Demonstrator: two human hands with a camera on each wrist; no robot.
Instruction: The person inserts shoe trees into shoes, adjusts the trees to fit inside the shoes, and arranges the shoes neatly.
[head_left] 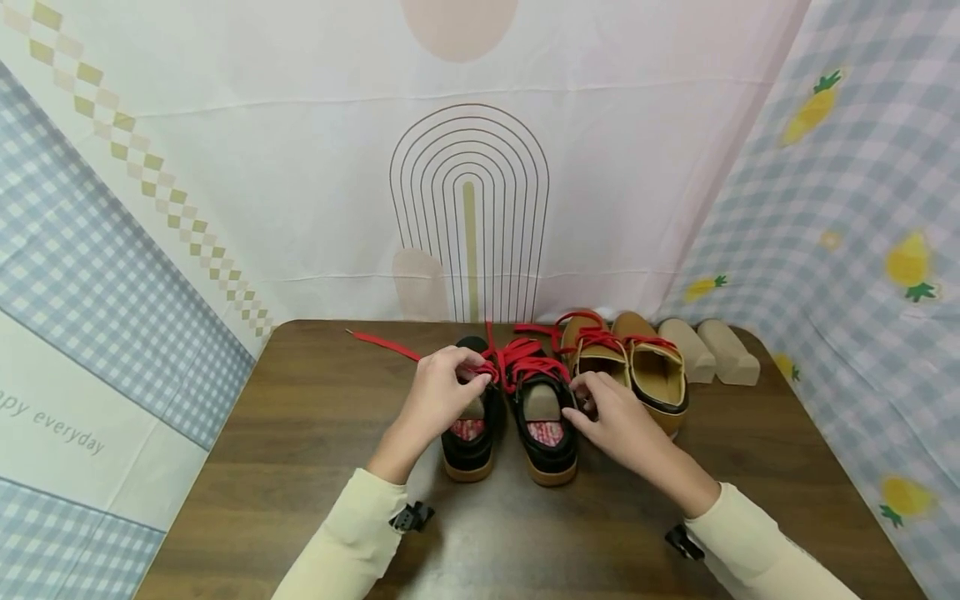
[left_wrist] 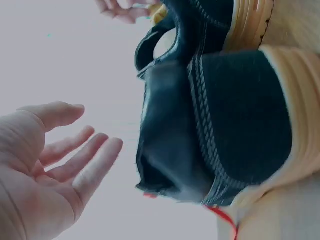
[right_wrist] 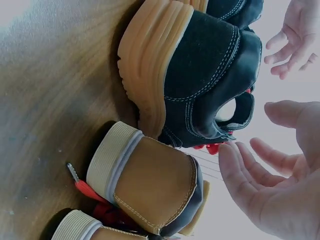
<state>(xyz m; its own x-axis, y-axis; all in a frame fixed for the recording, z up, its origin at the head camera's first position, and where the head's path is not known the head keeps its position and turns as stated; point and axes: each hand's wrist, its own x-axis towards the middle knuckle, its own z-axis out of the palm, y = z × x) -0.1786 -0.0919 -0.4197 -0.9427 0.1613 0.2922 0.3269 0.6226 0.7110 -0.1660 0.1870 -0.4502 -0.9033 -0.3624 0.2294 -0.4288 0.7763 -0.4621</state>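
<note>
Pale printed fabric (head_left: 315, 192) hangs behind a dark wooden table (head_left: 300, 467). In the middle of the table stand two black shoes (head_left: 551, 454), heels toward the person; just to their right are two tan shoes (head_left: 658, 371), then two beige blocks (head_left: 731, 354). The left hand (head_left: 442, 392) is over the left black shoe and the right hand (head_left: 617, 417) beside the other, both with loose, parted fingers gripping nothing. Red laces (head_left: 542, 366) cross the fronts of both black shoes, so the lacing looks at least partly done; no finished bow shows, and fastening seems undone. One long end trails out to the left, its tip (head_left: 350, 332) free. The left hand covers some lacing, the wrist views show mostly heels and sides, and the eyelets are too small to check
</note>
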